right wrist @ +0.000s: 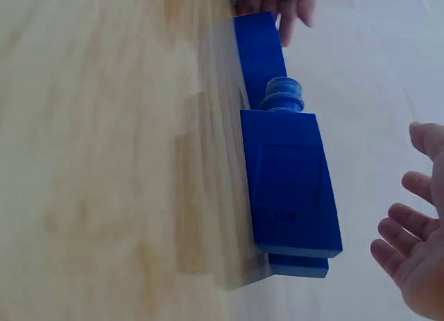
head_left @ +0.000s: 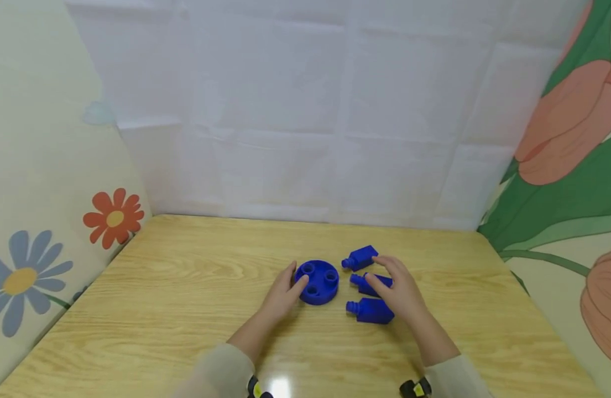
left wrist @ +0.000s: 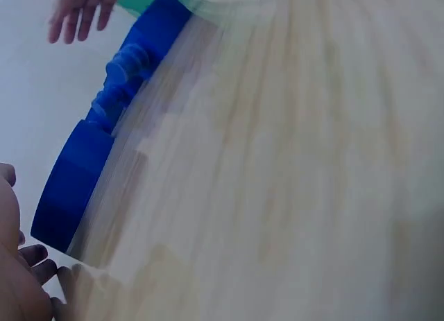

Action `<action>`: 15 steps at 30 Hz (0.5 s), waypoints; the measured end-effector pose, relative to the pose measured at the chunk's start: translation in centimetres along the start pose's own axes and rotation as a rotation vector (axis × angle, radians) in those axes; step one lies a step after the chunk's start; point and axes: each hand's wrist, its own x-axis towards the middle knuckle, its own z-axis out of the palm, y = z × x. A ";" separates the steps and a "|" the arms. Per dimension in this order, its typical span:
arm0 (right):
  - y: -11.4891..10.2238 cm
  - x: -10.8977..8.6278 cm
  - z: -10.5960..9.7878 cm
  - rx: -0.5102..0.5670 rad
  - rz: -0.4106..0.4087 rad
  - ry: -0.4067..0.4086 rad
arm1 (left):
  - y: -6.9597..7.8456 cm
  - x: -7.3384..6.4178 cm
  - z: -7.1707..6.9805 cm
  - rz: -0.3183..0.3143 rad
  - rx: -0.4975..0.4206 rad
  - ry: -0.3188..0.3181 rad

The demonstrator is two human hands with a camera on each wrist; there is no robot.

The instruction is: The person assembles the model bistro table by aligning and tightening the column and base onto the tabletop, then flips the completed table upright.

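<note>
A round blue holder point(head_left: 319, 298) with several ringed sockets lies on the table. My left hand point(head_left: 281, 296) is at its left side, thumb near the rim and fingers spread; whether it touches is unclear. In the left wrist view, the fingers point(left wrist: 43, 269) are beside the near end of the holder point(left wrist: 73, 186). Three blue bottles lie on their sides to the right: a far bottle point(head_left: 362, 257), a middle bottle point(head_left: 365, 284) and a near bottle point(head_left: 375, 311). My right hand point(head_left: 402, 287) hovers over the middle bottle, partly hiding it, thumb and fingers apart.
The wooden table point(head_left: 186, 276) extends around the blue things. A white cloth point(head_left: 305, 110) hangs along its back edge. Flower-patterned panels stand at the left point(head_left: 51, 221) and right point(head_left: 559, 221).
</note>
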 end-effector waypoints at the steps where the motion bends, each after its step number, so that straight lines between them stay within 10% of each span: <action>1: 0.2 -0.2 -0.1 0.011 0.004 0.004 | -0.2 -0.1 0.2 0.008 0.010 0.013; 15: 3.2 -1.8 -0.6 0.128 0.018 -0.101 | -0.6 -0.2 0.8 -0.021 0.025 0.076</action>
